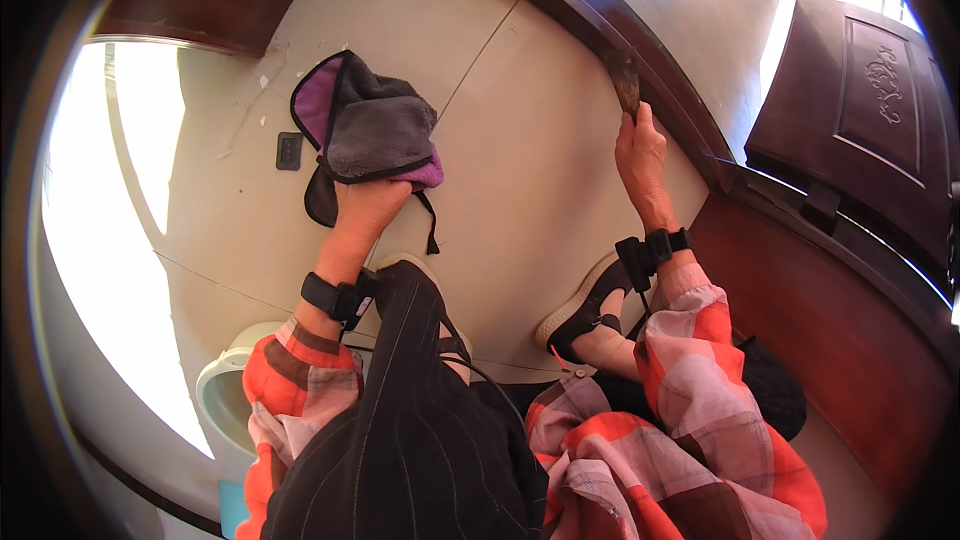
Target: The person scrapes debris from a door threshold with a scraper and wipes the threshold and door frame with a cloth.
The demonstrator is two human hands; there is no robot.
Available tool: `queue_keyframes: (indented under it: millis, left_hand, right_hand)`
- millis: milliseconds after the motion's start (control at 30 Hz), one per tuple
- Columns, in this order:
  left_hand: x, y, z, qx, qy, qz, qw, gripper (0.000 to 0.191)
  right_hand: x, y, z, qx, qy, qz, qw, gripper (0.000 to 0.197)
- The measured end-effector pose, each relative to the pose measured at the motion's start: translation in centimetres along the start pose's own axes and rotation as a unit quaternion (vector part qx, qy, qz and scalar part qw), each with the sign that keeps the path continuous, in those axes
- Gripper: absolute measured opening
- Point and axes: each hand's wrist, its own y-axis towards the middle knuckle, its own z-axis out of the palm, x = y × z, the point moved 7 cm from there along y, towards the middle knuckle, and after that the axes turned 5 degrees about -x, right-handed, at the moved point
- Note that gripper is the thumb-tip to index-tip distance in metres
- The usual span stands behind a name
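My left hand [375, 204] is closed on a grey and purple plush cleaning cloth [382, 127] with black edging, which hangs folded above the tiled floor. A black cord with a tasselled end dangles beside the cloth. My right hand [643, 154] grips a dark, worn tool [624, 75], its exact kind unclear; its far end is at the dark door sill [667, 67]. Both wrists wear black straps with small devices.
A pale plastic basin [232, 390] stands by my left sleeve. A small black rectangular object [289, 151] and white scraps [263, 81] lie on the tiles. A carved dark door [877, 90] is at right, a reddish-brown panel [810, 315] below it. My shoes [585, 307] rest on the floor.
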Motion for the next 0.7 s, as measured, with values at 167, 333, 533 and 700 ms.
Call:
queue_keyframes:
  millis: [167, 333, 533, 700]
  left_hand:
    - [-0.4, 0.1, 0.6, 0.038, 0.004, 0.023, 0.999, 0.049]
    - [-0.8, 0.4, 0.0, 0.016, 0.039, 0.025, 0.999, 0.051]
    - [-0.7, 0.4, 0.1, 0.028, -0.027, 0.004, 0.999, 0.054]
    - [0.3, -0.4, 0.3, 0.006, 0.027, 0.012, 1.0, 0.058]
  right_hand:
    - [0.9, 0.1, -0.3, 0.009, 0.046, -0.014, 0.999, 0.017]
    - [1.9, 0.8, 0.3, 0.017, 0.067, -0.018, 0.997, 0.017]
    - [4.0, 2.1, 0.6, 0.007, 0.059, -0.049, 0.997, 0.014]
    - [3.3, 1.6, 1.1, 0.017, 0.049, -0.008, 0.999, 0.013]
